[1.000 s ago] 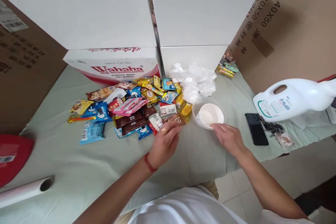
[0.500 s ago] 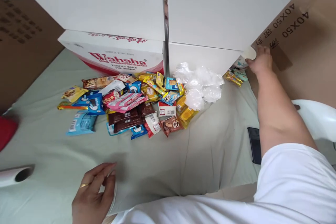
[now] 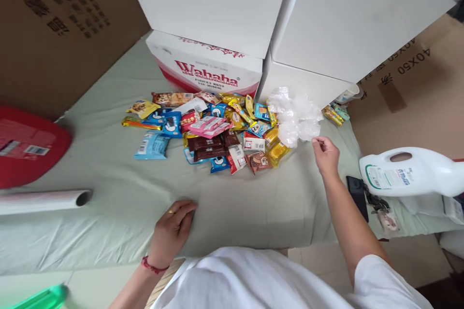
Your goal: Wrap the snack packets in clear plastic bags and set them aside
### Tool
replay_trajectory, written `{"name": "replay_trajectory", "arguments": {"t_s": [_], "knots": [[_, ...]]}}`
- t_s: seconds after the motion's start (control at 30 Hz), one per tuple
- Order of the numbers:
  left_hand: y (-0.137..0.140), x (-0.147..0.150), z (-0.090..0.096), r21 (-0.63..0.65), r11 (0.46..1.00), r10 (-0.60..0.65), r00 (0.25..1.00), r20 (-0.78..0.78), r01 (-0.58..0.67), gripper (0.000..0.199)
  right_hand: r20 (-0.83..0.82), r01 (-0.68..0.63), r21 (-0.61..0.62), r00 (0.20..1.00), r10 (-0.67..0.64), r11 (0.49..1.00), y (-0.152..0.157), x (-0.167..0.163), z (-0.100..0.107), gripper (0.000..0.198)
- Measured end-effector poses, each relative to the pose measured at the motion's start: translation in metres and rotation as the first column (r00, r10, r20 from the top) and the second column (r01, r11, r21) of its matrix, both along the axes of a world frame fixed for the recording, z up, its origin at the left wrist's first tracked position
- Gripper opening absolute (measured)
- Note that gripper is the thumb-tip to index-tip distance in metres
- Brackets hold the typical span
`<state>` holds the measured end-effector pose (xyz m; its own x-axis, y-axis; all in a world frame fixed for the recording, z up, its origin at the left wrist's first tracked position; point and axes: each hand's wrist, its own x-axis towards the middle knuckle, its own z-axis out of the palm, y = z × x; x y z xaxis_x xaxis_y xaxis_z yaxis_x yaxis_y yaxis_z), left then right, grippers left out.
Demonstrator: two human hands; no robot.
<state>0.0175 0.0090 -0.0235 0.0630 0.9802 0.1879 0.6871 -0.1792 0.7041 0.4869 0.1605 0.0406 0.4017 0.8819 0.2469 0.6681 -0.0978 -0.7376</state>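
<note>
From where I stand, the left hand point(image 3: 176, 226) rests on the cloth-covered worktop point(image 3: 250, 207), fingers loosely curled. The right hand point(image 3: 326, 154) is positioned just beside the crumpled clear plastic point(image 3: 297, 116), fingertips drawn together — both palms are hidden, so I cannot tell whether either grasps anything. The plastic lies between wrapped snacks point(image 3: 208, 128) and right hand. A paper cup point(image 3: 348, 93) sits farther back — partly hidden.

on my feed i saw a white top point(image 3: 261, 282), loose and creased, its short sleeve point(image 3: 377, 277) leaving the right forearm bare. i made out a red bracelet point(image 3: 154, 266) round the left wrist and a gold-coloured ring point(image 3: 170, 211).
</note>
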Motion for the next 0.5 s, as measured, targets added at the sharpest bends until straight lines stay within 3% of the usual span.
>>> {"name": "replay_trajectory", "arguments": {"t_s": [0.1,0.2,0.27,0.33,0.4,0.5], "knots": [[-0.001,0.0,0.001,0.003,1.0,-0.015,0.998,0.063,0.015,0.03,0.068,-0.071,-0.042,0.995,0.073,0.997,0.031,-0.027,0.001,0.052],[-0.005,-0.002,0.002,-0.005,1.0,-0.024,0.99,0.14,0.025,0.03,0.167,-0.181,-0.104,0.966,0.197,0.978,0.056,-0.041,0.01,0.035],[-0.009,-0.004,0.002,-0.025,1.0,-0.003,0.978,0.208,0.009,0.029,0.17,-0.171,-0.028,0.97,0.174,0.985,0.058,-0.046,0.023,0.03],[-0.012,-0.004,0.003,-0.08,0.996,0.06,0.95,0.306,-0.037,0.025,0.031,-0.135,0.115,0.991,0.132,0.984,0.048,-0.055,0.039,0.03],[-0.011,-0.001,0.008,-0.192,0.98,0.142,0.88,0.453,-0.06,0.022,-0.21,-0.162,0.186,0.957,0.2,0.969,0.026,-0.073,0.05,0.031],[-0.001,0.011,0.022,-0.428,0.9,0.28,0.641,0.715,0.084,0.035,-0.484,-0.393,0.11,0.781,0.394,0.913,-0.018,-0.124,0.047,0.032]]}}
